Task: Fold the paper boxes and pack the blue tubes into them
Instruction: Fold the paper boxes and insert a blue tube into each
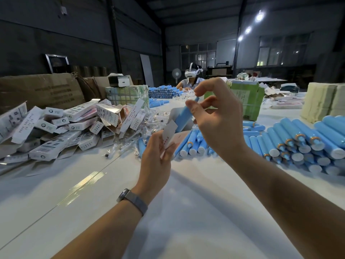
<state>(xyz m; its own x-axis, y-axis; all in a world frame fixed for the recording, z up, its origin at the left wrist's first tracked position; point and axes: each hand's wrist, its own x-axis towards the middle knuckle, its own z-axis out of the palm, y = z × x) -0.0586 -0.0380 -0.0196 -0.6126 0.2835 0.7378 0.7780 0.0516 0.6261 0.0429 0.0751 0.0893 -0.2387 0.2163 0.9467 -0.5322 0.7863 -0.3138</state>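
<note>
So the blue tube (183, 116) was up in the air over the middle of the table (186, 202), tilted, with its lower end poking into the open top of a white paper box (170, 136). The left hand (155, 161) had its grip curled around the lower part of that box, flaps sticking up loose above the fingers. The right hand (217, 118) was up at the tube's top end, thumb and forefinger pinching it, the other fingers curled loosely beside.

Just behind the hands lay a few more loose tubes (194, 143), caps toward the camera. Off to the right was a big stack of blue tubes (302, 141) lying on their sides. On the left was a messy pile of white boxes (61, 126), some folded, some still hanging open, with brown cartons (39, 90) behind it.

Farther back there was another heap of tubes (164, 91), a green carton (246, 98), and a second person (190, 79) wearing a white headset at the far end. A grey wristband (133, 200) sat on the left wrist.
</note>
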